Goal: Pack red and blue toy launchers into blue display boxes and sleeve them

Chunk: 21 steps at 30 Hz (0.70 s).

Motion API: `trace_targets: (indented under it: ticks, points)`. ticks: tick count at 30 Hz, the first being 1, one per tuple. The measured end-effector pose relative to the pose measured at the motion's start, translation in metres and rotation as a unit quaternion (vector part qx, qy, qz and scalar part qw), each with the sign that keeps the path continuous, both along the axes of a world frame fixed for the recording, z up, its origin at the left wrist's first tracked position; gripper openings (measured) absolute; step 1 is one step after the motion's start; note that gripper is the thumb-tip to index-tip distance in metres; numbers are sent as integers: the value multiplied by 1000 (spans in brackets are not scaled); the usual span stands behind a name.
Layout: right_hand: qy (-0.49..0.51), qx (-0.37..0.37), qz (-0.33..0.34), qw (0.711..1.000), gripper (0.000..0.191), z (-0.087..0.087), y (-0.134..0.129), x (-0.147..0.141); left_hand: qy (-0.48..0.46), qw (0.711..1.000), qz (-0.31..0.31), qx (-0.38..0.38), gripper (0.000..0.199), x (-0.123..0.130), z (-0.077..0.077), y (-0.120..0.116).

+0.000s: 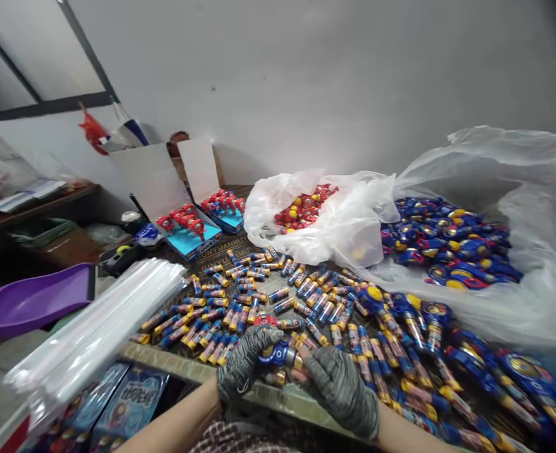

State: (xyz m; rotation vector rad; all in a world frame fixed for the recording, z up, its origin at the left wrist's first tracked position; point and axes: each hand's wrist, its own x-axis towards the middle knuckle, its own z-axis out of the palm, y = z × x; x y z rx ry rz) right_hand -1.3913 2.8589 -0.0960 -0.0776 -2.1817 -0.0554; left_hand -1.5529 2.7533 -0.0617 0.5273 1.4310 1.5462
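Steadiness seems why my left hand (247, 360) grips the blue toy (276, 354) just above the near table edge (178, 366) while my right hand (343, 384) pinches its gold end; printed tubes (285, 306) lie spread beyond, presumably for easy reach.

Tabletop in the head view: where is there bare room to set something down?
A small patch of printed surface shows between the open boxes and the scattered tubes. At the front, the narrow table edge left of the left hand is bare. Crowded: tubes across the middle, blue toys at right, plastic bags behind.
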Motion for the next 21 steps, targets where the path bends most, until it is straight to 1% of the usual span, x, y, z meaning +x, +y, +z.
trace_targets:
  ticks: [2,3,4,5,6,7,8,9,10,11,12,14,15,16,17,18,19,20,21]
  points:
    - [52,-28,15,998,19,4,-8,-6,9,1000,25,8,34,0,4,-10]
    - [70,-59,26,995,19,4,-12,-9,13,999,34,9,34,-1,5,-14]
    - [72,-114,35,990,19,4,-16,-12,19,999,33,9,35,-2,6,-17]
    - [54,-197,45,978,22,2,-20,-15,28,999,28,9,35,-3,6,-21]
    - [12,-310,59,949,28,0,-25,-18,44,999,20,9,36,-5,6,-25]
    - [-45,-432,75,897,37,-3,-30,-20,68,998,11,13,36,-7,4,-29]
    - [-105,-540,90,830,46,-6,-36,-22,100,995,2,18,35,-9,3,-34]
    - [-157,-619,101,763,53,-9,-42,-25,134,991,-8,22,34,-11,1,-38]
    - [-188,-666,106,714,57,-12,-47,-26,162,987,-15,21,33,-14,-1,-42]
    - [-192,-683,109,697,59,-15,-52,-28,176,984,-19,13,32,-17,-3,-45]
    - [-173,-675,103,710,57,-17,-55,-30,177,984,-18,1,32,-20,-4,-47]
    - [-121,-623,80,769,50,-17,-57,-34,154,988,8,-20,33,-28,-4,-49]
    - [-114,-601,79,788,47,-15,-56,-36,144,989,22,-23,33,-33,-4,-49]
    - [-135,-591,93,790,45,-13,-54,-39,142,989,27,-23,33,-37,-2,-49]
    - [-177,-595,117,775,45,-9,-52,-42,146,989,17,-23,33,-41,-1,-48]
    - [-212,-608,136,753,46,-5,-50,-45,150,988,-1,-25,33,-46,0,-48]
    - [-230,-618,144,738,45,-1,-48,-48,150,988,-17,-29,33,-50,1,-47]
    - [-229,-620,136,738,42,3,-47,-50,147,988,-19,-33,33,-54,1,-46]
    - [-217,-613,119,751,38,6,-46,-52,146,988,-15,-37,34,-58,1,-44]
